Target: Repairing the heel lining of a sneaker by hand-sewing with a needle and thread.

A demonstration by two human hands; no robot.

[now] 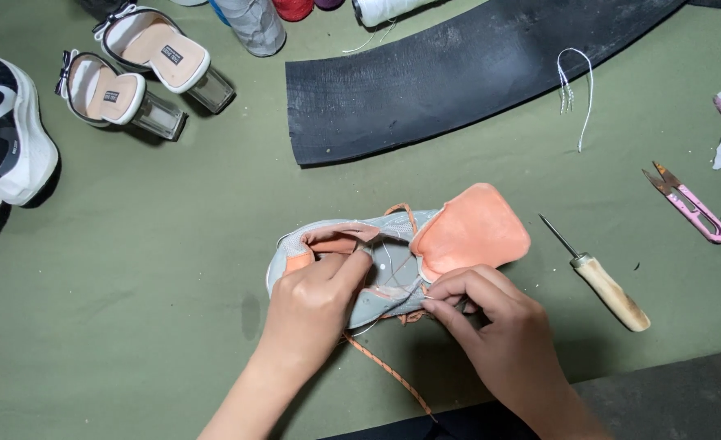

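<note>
- The grey mesh sports shoe with orange trim and an orange peeled-back sole flap [393, 261] lies on its side near the middle of the olive-green cloth-covered bench [173, 326], toe end toward the person's left.
- The left hand [316, 297] presses down on the shoe's upper, fingers curled together over the collar edge — it pins the shoe rather than lifting it.
- The right hand [483, 305] has its fingertips pinched together at the lower seam, on what looks like a thin needle or a white thread; the item itself is too small to make out.
- Judged risk: the left fingertips sit just beside the pinched point, so a sharp tip pushed through the mesh could prick them.
- Judged risk: the loose orange lace [385, 367] trails from the shoe toward the near edge and could snag a wrist or catch in a stitch.
- The wooden-handled awl with a thin metal spike [605, 281] lies near the right hand, its spike pointing up and to the left toward the sole flap — a sweeping forearm could knock it or meet the tip.
- The pink thread snips [690, 204] lie further right, well apart from the hands.
- Open room: bare cloth spreads to the left of the shoe and between the shoe and the curved black rubber strip [458, 73] beyond it.
- The pair of white heeled sandals with clear block heels [140, 73] and the black-and-white trainer [6, 130] stand far left, out of the way.
</note>
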